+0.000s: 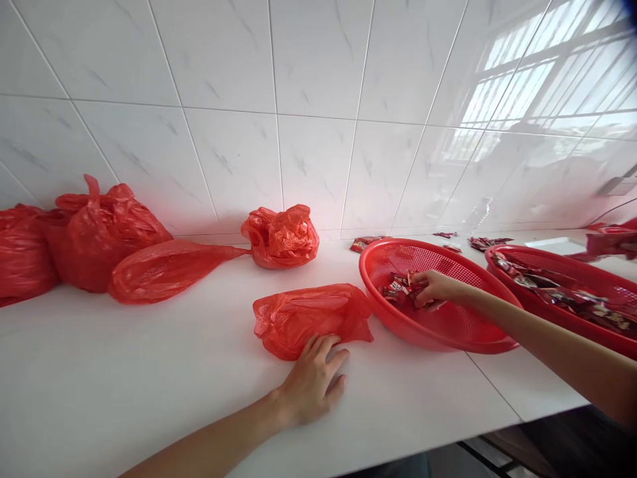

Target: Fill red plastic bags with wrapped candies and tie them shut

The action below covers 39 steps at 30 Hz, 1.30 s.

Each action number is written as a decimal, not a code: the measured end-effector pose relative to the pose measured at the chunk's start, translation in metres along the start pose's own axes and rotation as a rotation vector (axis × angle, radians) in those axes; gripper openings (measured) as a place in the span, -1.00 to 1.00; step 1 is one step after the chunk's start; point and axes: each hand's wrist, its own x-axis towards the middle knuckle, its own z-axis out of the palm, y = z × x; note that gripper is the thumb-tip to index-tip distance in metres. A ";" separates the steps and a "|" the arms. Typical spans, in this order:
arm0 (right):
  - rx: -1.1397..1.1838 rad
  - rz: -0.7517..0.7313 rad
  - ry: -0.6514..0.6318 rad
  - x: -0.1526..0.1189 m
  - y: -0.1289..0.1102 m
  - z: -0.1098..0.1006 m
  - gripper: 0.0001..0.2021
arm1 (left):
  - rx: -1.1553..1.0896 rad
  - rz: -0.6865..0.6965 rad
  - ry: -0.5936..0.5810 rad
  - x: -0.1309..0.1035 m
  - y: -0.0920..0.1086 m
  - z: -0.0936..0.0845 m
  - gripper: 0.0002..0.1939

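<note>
My left hand (314, 382) rests at the near edge of a red plastic bag (311, 318) lying on its side on the white counter. Its fingertips touch the bag's rim, with the thumb and fingers apart. Inside a red plastic colander (462, 325), my right hand (434, 291) is closed, its fingers bent round small wrapped packets (397, 287). Those packets, red with white print, lie against the colander's left side. How many the fingers hold is hidden.
Full red bags (99, 232) stand at the left, beside a limp red bag (164, 269). A bunched red bag (283, 236) sits by the tiled wall. To the right, a second red basket (587, 299) holds several packets. Another person's hand (630, 247) shows at the far right.
</note>
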 end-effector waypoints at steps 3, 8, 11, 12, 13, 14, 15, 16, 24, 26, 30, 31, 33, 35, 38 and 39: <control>0.076 0.006 -0.052 -0.005 -0.011 -0.005 -0.68 | 0.000 -0.003 0.000 0.000 0.000 0.000 -0.66; 0.090 0.000 0.006 -0.011 -0.028 -0.008 -0.65 | -0.010 -0.010 -0.019 0.000 0.001 -0.001 -0.65; 0.083 -0.026 0.006 -0.014 -0.040 -0.008 -0.64 | -0.009 -0.010 -0.026 -0.001 0.001 -0.001 -0.66; 0.095 -0.050 0.002 -0.017 -0.045 -0.007 -0.64 | -0.009 -0.007 -0.021 -0.001 0.001 0.000 -0.66; 0.112 -0.083 -0.001 -0.021 -0.053 -0.006 -0.64 | -0.008 0.002 -0.014 -0.001 0.001 0.001 -0.67; 0.129 -0.126 -0.008 -0.026 -0.062 -0.004 -0.65 | -0.006 0.016 -0.004 -0.001 0.000 0.003 -0.68; 0.135 -0.167 -0.017 -0.033 -0.072 -0.001 -0.64 | -0.001 0.034 0.007 -0.001 -0.001 0.004 -0.67; 0.123 -0.211 -0.032 -0.041 -0.084 0.004 -0.64 | 0.007 0.056 0.018 -0.001 -0.003 0.007 -0.67; 0.006 -0.393 -0.462 -0.065 -0.149 0.108 -0.74 | 0.099 0.236 0.148 -0.002 -0.010 0.018 -0.63; 0.030 -0.324 -0.513 -0.047 -0.147 0.138 -0.69 | 0.095 0.246 0.132 -0.003 -0.010 0.019 -0.64; -0.071 -0.292 -0.422 -0.006 -0.137 0.172 -0.67 | 0.070 0.251 0.118 -0.005 -0.011 0.020 -0.63; -0.146 -0.342 -0.354 0.001 -0.136 0.175 -0.70 | 0.067 0.251 0.120 -0.005 -0.011 0.021 -0.63; -0.274 -0.437 -0.250 0.010 -0.138 0.176 -0.75 | 0.065 0.251 0.124 -0.006 -0.012 0.021 -0.65; -0.352 -0.485 -0.215 0.014 -0.143 0.173 -0.79 | 0.061 0.250 0.124 -0.006 -0.012 0.021 -0.66; -0.444 -0.516 -0.200 0.016 -0.148 0.169 -0.83 | 0.047 0.247 0.132 -0.005 -0.012 0.021 -0.67; -0.479 -0.530 -0.192 0.016 -0.149 0.168 -0.85 | 0.044 0.249 0.135 -0.005 -0.012 0.021 -0.67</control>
